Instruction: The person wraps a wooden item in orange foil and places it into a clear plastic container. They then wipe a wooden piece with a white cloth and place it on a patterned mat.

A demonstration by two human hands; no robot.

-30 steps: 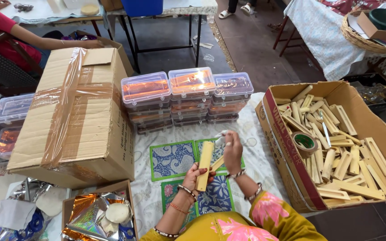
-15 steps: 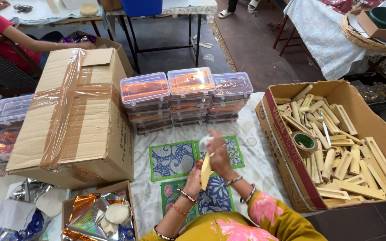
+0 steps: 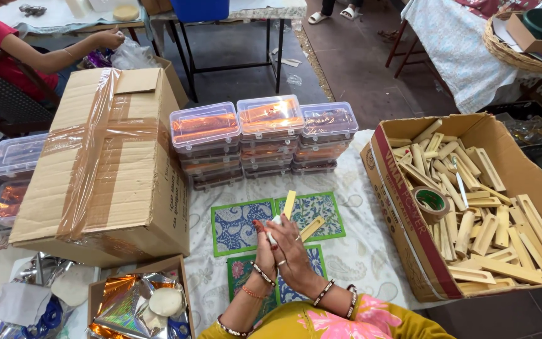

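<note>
Both hands press together: the left hand (image 3: 265,246) and right hand (image 3: 295,250) are clamped on a pale wooden stick (image 3: 289,204), its long axis pointing up and away from them.

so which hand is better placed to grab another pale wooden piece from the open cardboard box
Probably the right hand: the open cardboard box of pale wooden pieces sits on that side. The left hand is farther from it, and both hands are pressed together around pale wooden sticks.
</note>
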